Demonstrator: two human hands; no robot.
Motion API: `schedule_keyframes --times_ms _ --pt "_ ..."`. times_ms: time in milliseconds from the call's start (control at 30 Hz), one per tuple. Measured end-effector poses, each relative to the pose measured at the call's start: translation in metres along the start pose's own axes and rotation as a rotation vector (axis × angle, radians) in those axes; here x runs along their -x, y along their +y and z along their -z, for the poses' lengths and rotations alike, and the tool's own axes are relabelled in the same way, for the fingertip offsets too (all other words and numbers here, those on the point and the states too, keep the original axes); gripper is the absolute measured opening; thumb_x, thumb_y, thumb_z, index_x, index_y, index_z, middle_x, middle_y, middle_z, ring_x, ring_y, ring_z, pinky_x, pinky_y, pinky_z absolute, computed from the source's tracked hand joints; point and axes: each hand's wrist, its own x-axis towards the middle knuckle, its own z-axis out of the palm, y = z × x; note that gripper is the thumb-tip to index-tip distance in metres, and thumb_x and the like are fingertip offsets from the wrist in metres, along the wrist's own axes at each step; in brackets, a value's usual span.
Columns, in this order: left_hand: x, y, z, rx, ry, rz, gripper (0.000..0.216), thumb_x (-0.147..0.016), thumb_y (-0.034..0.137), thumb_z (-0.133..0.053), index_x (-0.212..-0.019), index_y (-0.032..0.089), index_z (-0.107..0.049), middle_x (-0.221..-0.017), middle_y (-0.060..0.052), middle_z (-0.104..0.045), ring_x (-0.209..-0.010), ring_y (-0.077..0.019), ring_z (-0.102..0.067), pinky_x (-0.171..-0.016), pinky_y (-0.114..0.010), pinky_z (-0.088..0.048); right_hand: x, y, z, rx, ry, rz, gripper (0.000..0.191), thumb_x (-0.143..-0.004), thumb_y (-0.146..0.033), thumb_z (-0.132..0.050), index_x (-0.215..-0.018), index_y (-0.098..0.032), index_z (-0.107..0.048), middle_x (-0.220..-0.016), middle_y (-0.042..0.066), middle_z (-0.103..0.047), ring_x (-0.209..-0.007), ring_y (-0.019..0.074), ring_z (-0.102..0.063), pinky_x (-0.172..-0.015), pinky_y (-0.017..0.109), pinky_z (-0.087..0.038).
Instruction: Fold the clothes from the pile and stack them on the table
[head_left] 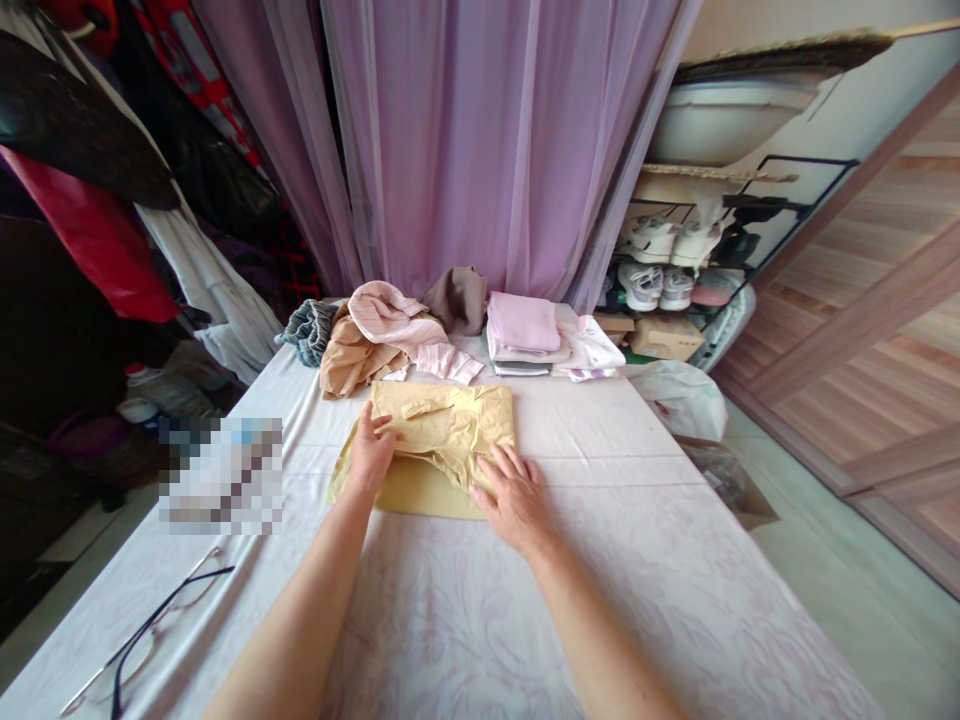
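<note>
The yellow garment (pixel 450 428) lies partly folded mid-counter (pixel 637 600), its long axis running left to right. The left hand (pixel 371 455) lies flat and spread on its left end. The right hand (pixel 514 500) presses flat on its near right corner. Loose clothes (pixel 375 340) and a folded stack (pixel 525 335) sit beyond it, before a purple curtain (pixel 480 140).

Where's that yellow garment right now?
Head view: the yellow garment lies centred on the table under the left hand and right hand, in front of the clothes pile.
</note>
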Motion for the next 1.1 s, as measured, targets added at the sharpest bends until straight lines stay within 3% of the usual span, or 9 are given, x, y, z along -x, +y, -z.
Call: schedule_keyframes --times_ms 100,167,233,300,367,433,667,933,1100 --pt "-0.002 -0.002 0.004 -0.165 0.132 -0.207 0.072 -0.072 0.007 -0.052 -0.143 0.02 -0.043 -0.125 -0.012 -0.063 -0.1 -0.0225 -0.067 -0.08 -0.034 -0.055 0.0 0.0 -0.001 0.002 0.011 0.008 0.042 -0.095 -0.044 -0.047 -0.133 -0.029 -0.058 -0.15 0.007 -0.047 -0.14 0.0261 -0.035 -0.109 0.049 -0.029" --pt "0.005 0.005 0.001 -0.322 0.165 -0.411 0.067 -0.072 0.007 -0.052 -0.137 0.02 -0.05 -0.131 -0.012 -0.06 -0.119 -0.0264 -0.058 -0.097 -0.041 -0.049 0.0 0.0 -0.002 0.006 0.025 0.016 0.042 -0.095 -0.044 -0.047 -0.133 -0.028 -0.058 -0.149 0.007 -0.048 -0.14 0.0264 -0.036 -0.109 0.049 -0.029" --pt "0.017 0.015 -0.007 -0.466 0.073 -0.567 0.056 -0.076 0.011 -0.054 -0.131 0.022 -0.057 -0.132 -0.01 -0.061 -0.123 -0.027 -0.055 -0.104 -0.043 -0.043 0.0 0.0 -0.002 0.006 0.033 0.024 0.042 -0.095 -0.043 -0.047 -0.133 -0.028 -0.058 -0.148 0.008 -0.049 -0.139 0.0266 -0.036 -0.109 0.049 -0.029" --pt "0.03 0.025 -0.017 -0.573 -0.144 -0.636 0.038 -0.085 0.019 -0.054 -0.121 0.024 -0.064 -0.121 -0.008 -0.068 -0.115 -0.0254 -0.06 -0.104 -0.043 -0.042 0.0 0.001 -0.001 -0.001 0.036 0.029 0.043 -0.095 -0.043 -0.048 -0.134 -0.027 -0.057 -0.147 0.008 -0.05 -0.139 0.0268 -0.037 -0.109 0.049 -0.03" --pt "0.04 0.031 -0.026 -0.647 -0.337 -0.648 0.027 -0.09 0.03 -0.054 -0.113 0.024 -0.068 -0.109 -0.007 -0.073 -0.106 -0.0242 -0.065 -0.1 -0.041 -0.043 0.001 0.002 -0.001 -0.014 0.047 0.031 0.043 -0.095 -0.042 -0.048 -0.134 -0.026 -0.057 -0.147 0.009 -0.05 -0.138 0.0267 -0.038 -0.109 0.048 -0.03" --pt "0.046 0.03 -0.03 -0.672 -0.419 -0.655 0.027 -0.091 0.038 -0.056 -0.109 0.024 -0.07 -0.107 -0.007 -0.074 -0.103 -0.0247 -0.065 -0.098 -0.041 -0.043 0.001 0.004 -0.001 -0.033 0.063 0.039 0.044 -0.095 -0.041 -0.048 -0.135 -0.025 -0.057 -0.146 0.009 -0.05 -0.138 0.0262 -0.039 -0.109 0.047 -0.03" --pt "0.043 0.009 -0.026 -0.514 -0.444 -0.712 0.012 -0.085 0.032 -0.066 -0.092 0.025 -0.073 -0.11 -0.006 -0.072 -0.106 -0.025 -0.063 -0.097 -0.043 -0.044 0.0 0.009 0.003 -0.082 0.054 0.045 0.038 -0.095 -0.04 -0.048 -0.127 -0.027 -0.064 -0.144 0.007 -0.053 -0.136 0.025 -0.041 -0.11 0.046 -0.029" --pt "0.047 0.01 -0.025 -0.493 -0.434 -0.727 0.008 -0.084 0.026 -0.066 -0.077 0.022 -0.066 -0.11 -0.007 -0.071 -0.106 -0.0239 -0.063 -0.097 -0.043 -0.044 0.0 0.015 0.0 -0.17 0.109 0.039 0.034 -0.095 -0.038 -0.048 -0.118 -0.026 -0.069 -0.136 0.007 -0.06 -0.131 0.0237 -0.048 -0.108 0.043 -0.032" --pt "0.048 0.008 -0.025 -0.509 -0.429 -0.733 0.006 -0.082 0.025 -0.067 -0.077 0.021 -0.065 -0.111 -0.007 -0.07 -0.107 -0.0246 -0.062 -0.098 -0.044 -0.044 -0.034 0.025 0.017 -0.256 0.203 0.002 0.035 -0.097 -0.031 -0.04 -0.118 -0.024 -0.068 -0.128 0.007 -0.066 -0.119 0.0222 -0.058 -0.107 0.043 -0.035"
